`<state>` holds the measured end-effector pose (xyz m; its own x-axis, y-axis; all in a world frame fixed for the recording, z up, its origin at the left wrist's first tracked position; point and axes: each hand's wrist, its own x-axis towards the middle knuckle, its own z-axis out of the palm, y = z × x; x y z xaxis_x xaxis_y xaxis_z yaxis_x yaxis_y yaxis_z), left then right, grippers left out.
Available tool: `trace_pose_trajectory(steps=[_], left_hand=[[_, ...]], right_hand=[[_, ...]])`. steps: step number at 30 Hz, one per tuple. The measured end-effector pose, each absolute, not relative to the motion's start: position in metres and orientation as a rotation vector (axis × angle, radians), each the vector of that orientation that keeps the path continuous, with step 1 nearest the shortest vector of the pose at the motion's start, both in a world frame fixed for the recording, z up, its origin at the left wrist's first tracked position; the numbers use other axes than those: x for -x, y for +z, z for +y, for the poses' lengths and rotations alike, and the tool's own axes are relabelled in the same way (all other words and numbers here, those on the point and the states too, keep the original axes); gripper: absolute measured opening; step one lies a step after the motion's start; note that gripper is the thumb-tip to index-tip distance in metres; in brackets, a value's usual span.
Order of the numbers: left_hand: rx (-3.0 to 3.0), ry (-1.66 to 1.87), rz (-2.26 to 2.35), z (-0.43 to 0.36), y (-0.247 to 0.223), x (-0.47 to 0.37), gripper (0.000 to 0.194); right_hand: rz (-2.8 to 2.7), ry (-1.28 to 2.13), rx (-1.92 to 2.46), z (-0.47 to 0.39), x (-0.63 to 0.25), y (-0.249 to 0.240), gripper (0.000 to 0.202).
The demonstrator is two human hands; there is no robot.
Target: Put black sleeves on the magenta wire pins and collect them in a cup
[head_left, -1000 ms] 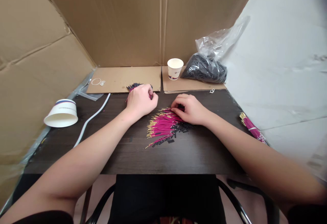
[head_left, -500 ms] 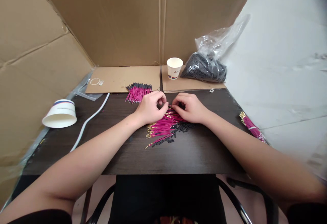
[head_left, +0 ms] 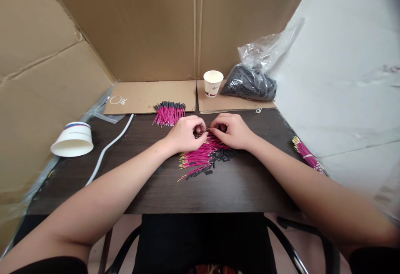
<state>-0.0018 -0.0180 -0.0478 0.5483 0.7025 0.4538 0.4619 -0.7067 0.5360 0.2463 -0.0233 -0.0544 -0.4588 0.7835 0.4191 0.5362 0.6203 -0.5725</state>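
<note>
The left hand [head_left: 187,134] has moved from the far pile [head_left: 169,115] to meet the right hand [head_left: 233,131] over the wires [head_left: 196,157] fanned on the desk [head_left: 250,190]. Whether either grip is closed on one, I cannot tell. Tubes [head_left: 208,173] lie alongside, probably for quick reach; the pile sits apart, likely against mixing.

Bare hands [head_left: 188,133], bare forearms [head_left: 131,176], short black sleeves [head_left: 58,266]

The left hand [head_left: 188,133] and right hand [head_left: 233,131] partly cover the magenta wires [head_left: 198,156]; whether 1 sits between their fingertips is too small to tell. Lettering on the upright cup [head_left: 213,85] is illegible. The lower edge cuts off the dark sleeves [head_left: 59,265].
</note>
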Motion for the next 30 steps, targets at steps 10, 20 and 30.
trace_pose_trajectory(steps=[10, 20, 30], left_hand=[[-2.446, 0.910, 0.918, -0.017, -0.049, 0.002, 0.014], [-2.303, 0.680, 0.989, -0.013, -0.036, 0.005, 0.011], [-2.492, 0.662, 0.906, -0.011, -0.041, 0.008, 0.016]], right_hand=[[-2.167, 0.484, 1.054, -0.024, -0.246, -0.053, 0.013], [-2.197, 0.478, 1.039, -0.023, -0.247, -0.052, 0.012], [-2.207, 0.464, 1.024, -0.023, -0.247, -0.053, 0.012]])
